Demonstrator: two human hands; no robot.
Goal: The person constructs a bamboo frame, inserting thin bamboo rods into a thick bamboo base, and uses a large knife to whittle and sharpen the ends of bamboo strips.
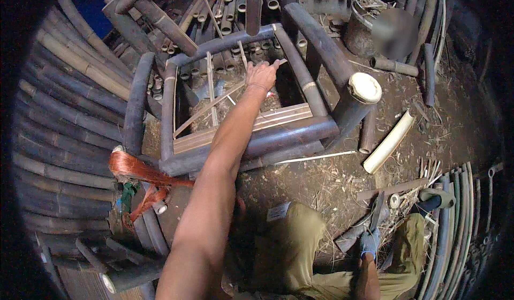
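Note:
My left hand (261, 75) reaches far forward into a square frame of dark bamboo poles (278, 139). Its fingers close on the upper end of a thin pale bamboo strip (214, 104) that runs diagonally across the frame's opening. Flat pale slats (284, 115) lie along the frame's near side. My right hand (369, 242), covered in blue, stays low beside my knee and grips the handle of a dark blade (377, 211) pointing away from me. My olive trousers (289, 246) fill the lower middle.
Stacked dark bamboo poles (64, 118) curve round the left and back. A bundle of orange-red fibre (134, 166) lies on the left. A cut post with a pale end (364, 88), a split pale bamboo piece (388, 142) and a bucket (357, 29) stand on the littered dirt at right.

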